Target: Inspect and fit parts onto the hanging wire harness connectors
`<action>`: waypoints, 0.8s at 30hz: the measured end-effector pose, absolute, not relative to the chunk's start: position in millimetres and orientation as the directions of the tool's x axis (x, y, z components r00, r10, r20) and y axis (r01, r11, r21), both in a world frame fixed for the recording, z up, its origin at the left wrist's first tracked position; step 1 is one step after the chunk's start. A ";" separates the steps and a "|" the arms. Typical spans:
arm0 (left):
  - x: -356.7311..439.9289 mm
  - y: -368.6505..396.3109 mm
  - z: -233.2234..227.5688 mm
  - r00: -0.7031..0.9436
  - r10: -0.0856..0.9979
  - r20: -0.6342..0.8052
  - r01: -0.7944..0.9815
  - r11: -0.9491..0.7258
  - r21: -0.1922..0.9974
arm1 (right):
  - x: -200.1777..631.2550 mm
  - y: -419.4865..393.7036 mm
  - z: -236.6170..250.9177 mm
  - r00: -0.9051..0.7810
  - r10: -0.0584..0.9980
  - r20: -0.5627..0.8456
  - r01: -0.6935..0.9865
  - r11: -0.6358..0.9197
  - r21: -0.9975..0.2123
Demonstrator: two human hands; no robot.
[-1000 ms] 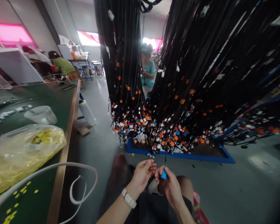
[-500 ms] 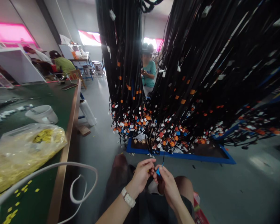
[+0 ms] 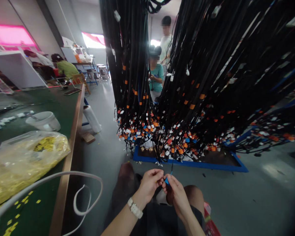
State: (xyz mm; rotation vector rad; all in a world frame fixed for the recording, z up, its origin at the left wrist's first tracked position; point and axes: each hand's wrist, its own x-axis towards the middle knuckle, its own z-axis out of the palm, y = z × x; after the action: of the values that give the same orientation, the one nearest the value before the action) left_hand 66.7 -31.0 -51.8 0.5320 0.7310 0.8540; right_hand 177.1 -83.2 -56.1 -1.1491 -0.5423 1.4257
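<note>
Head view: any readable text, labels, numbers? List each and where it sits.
None can be read.
White tags on the hanging cable bundles: too small and blurred.
Blue connector pinched between the left hand and right hand: no print visible.
Bag of yellow parts on the green bench: no label shows.

Two hands meet over the lap — the left hand (image 3: 150, 182) and the right hand (image 3: 175, 193) — with one blue connector (image 3: 166, 180) pinched between them. One watch (image 3: 134, 208) sits on the left wrist. On the table (image 3: 64, 105) lie one white bowl (image 3: 43, 121), one clear bag (image 3: 24, 160) of yellow parts and one white cord (image 3: 86, 193). One white roll (image 3: 91, 118) stands on the floor. Two great bundles of black cables (image 3: 201, 72) hang — their tags too many to count. Four other people are in view.
</note>
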 end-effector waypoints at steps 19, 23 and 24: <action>68.2 -34.6 -44.4 0.393 0.837 -0.381 -0.250 0.496 0.831 | 179.2 -85.6 -63.5 0.202 0.908 -0.368 -0.486 -0.233 -0.842; 70.2 -35.7 -49.9 0.413 0.835 -0.365 -0.305 0.504 0.808 | 179.0 -86.3 -61.2 0.217 0.899 -0.381 -0.493 -0.236 -0.837; 70.8 -36.1 -51.8 0.427 0.831 -0.357 -0.335 0.512 0.791 | 179.0 -86.5 -60.4 0.219 0.897 -0.384 -0.498 -0.236 -0.835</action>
State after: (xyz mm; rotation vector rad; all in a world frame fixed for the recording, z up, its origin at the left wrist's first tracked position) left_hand 70.8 -36.1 -51.8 0.6980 0.8281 0.8068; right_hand 179.0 -86.5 -60.4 -1.1994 -0.4519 1.3849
